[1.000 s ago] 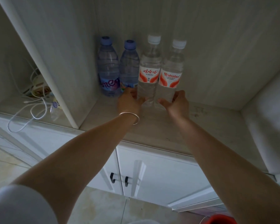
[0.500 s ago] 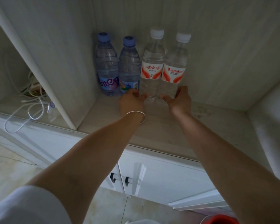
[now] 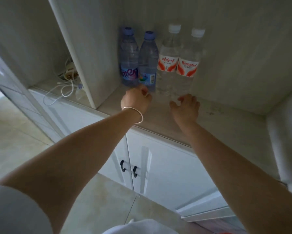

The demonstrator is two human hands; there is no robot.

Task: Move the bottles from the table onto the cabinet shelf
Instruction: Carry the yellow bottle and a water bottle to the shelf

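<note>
At about nine o'clock in the view, a tangle of white cables [image 3: 64, 92] and a power strip [image 3: 69, 72] are lying in the side compartment, kept apart from the bottles by an upright divider panel [image 3: 77, 56]. Past the panel, four bottles are standing upright on the cabinet shelf [image 3: 226, 119] in a tight row against the back wall, around twelve o'clock, presumably pushed deep so the front of the shelf is staying free. The two blue-capped bottles [image 3: 130, 59] are sitting in the corner by the panel, and the two white-capped bottles [image 3: 179, 59] are standing just beside them, labels facing out.

The left hand [image 3: 136, 101], wearing a thin bangle [image 3: 134, 114], is hovering just in front of the blue-capped pair, its fingers [image 3: 144, 92] loosely curled and holding nothing. The right hand [image 3: 186, 107] is hanging near the base of the white-capped pair, fingers relaxed and empty; whether they are touching the bottle is hard to tell. Judging by this, the placement looks done and both hands are free.
</note>
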